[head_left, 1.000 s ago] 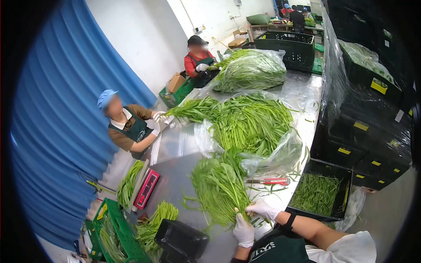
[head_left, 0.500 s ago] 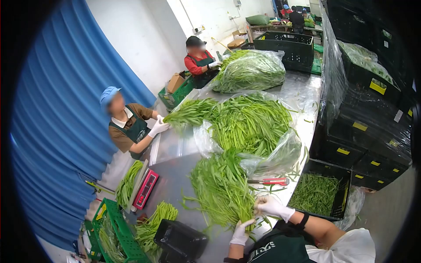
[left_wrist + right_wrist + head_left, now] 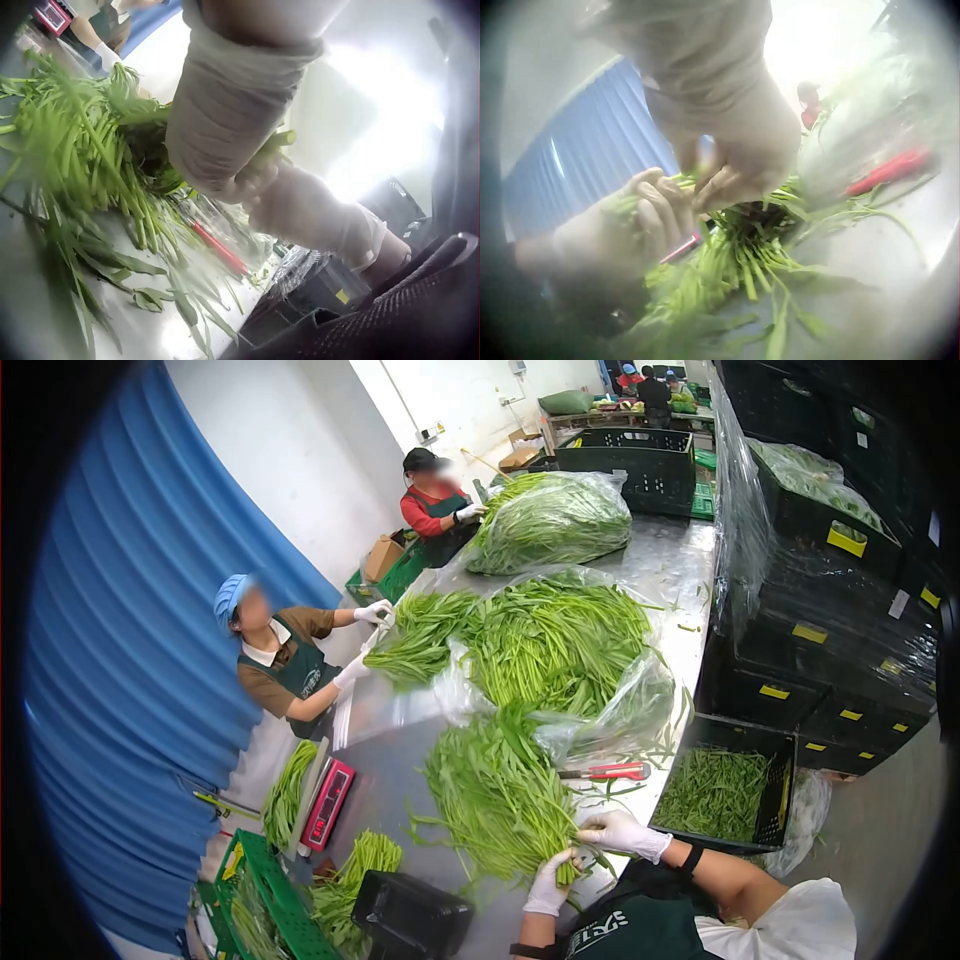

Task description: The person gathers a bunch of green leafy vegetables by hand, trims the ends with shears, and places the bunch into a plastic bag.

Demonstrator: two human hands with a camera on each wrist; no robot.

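A large bunch of water spinach (image 3: 500,800) lies on the metal table in the head view, its stem ends toward me. My gloved left hand (image 3: 548,883) grips the bunch at the stem ends, fingers curled round them. In the left wrist view, a cut stem (image 3: 283,139) sticks out past this hand. Close beside it, my gloved right hand (image 3: 622,833) pinches stems at the bunch's right side. The right wrist view has the right hand (image 3: 724,112) with bent fingers against the stems, partly hiding them. Beyond the bunch sits a red utility knife (image 3: 612,771).
An open bag of greens (image 3: 560,640) lies ahead. Left are a red scale (image 3: 328,805), a black tray (image 3: 410,913) and a green crate (image 3: 275,905). A black crate (image 3: 780,800) of trimmings stands right, below stacked crates. Two workers (image 3: 290,660) stand across the table.
My right hand has moved up slightly and to the right along the stems, while the left stays on the bunch. Across the table, the worker in brown has spread both hands around their greens.
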